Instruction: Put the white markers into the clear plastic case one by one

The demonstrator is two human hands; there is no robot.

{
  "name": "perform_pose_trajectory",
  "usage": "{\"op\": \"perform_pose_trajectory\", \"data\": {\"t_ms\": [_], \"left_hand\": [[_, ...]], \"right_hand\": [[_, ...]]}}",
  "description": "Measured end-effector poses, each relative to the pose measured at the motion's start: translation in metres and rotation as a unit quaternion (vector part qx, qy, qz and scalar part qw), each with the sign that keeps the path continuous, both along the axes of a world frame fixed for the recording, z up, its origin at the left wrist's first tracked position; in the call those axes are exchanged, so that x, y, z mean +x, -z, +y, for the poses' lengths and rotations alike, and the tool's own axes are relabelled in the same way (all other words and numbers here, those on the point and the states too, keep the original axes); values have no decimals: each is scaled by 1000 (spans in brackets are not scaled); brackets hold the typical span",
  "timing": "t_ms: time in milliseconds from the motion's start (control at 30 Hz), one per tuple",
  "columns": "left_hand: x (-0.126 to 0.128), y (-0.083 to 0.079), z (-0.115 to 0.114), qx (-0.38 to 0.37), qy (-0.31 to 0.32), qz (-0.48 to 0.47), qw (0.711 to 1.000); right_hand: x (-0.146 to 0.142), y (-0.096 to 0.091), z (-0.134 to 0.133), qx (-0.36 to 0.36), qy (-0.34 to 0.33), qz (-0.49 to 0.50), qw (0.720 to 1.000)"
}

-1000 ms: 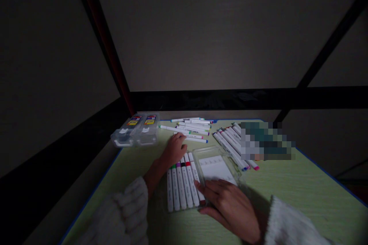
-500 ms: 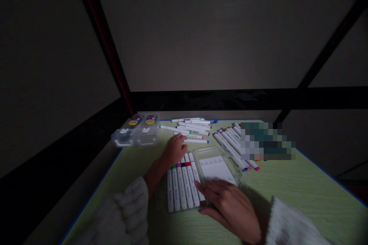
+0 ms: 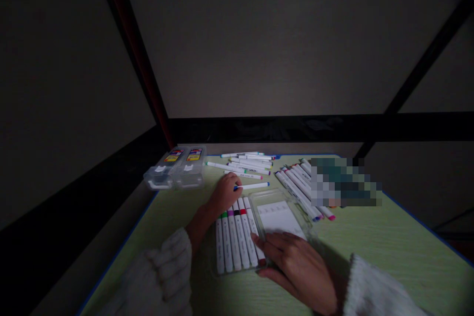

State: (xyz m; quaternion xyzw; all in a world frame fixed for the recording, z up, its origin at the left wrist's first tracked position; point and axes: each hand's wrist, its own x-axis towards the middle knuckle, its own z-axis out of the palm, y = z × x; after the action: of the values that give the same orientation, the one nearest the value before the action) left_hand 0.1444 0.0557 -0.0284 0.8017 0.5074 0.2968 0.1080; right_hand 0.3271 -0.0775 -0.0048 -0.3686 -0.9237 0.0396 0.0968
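Observation:
My left hand (image 3: 225, 191) is closed, its fingertips pinching the near end of a white marker with blue ends (image 3: 255, 185). This marker lies over the table just beyond an open clear plastic marker case (image 3: 274, 196). Inside the case's left half, several white markers (image 3: 237, 239) stand side by side, with green, purple, black and red bands. My right hand (image 3: 296, 266) grips the case's near right part, fingers over the lid and thumb at the front edge. One of its fingertips touches the rightmost marker, which has a brown end (image 3: 261, 260). A white paper insert (image 3: 279, 215) shows in the lid.
Two clear plastic cases (image 3: 176, 170) with bright labels stand at the back left. Loose markers (image 3: 248, 162) lie at the back middle, and another group (image 3: 301, 187) at the right beside a pixelated patch. The green table (image 3: 370, 252) has a blue edge.
My left fingers have closed on the blue-ended marker, and its near end has shifted slightly toward me. My right hand and the case look unmoved.

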Motion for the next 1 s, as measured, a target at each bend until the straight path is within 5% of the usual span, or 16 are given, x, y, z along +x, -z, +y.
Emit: {"op": "perform_pose_trajectory", "data": {"t_ms": [700,1000], "left_hand": [[-1,0,-3,7,-39,56,998],[2,-6,-5,-13,-38,-34,999]], "right_hand": [[-1,-4,0,-13,0,-14,1000],[-1,-4,1,-13,-5,-5,1000]]}}
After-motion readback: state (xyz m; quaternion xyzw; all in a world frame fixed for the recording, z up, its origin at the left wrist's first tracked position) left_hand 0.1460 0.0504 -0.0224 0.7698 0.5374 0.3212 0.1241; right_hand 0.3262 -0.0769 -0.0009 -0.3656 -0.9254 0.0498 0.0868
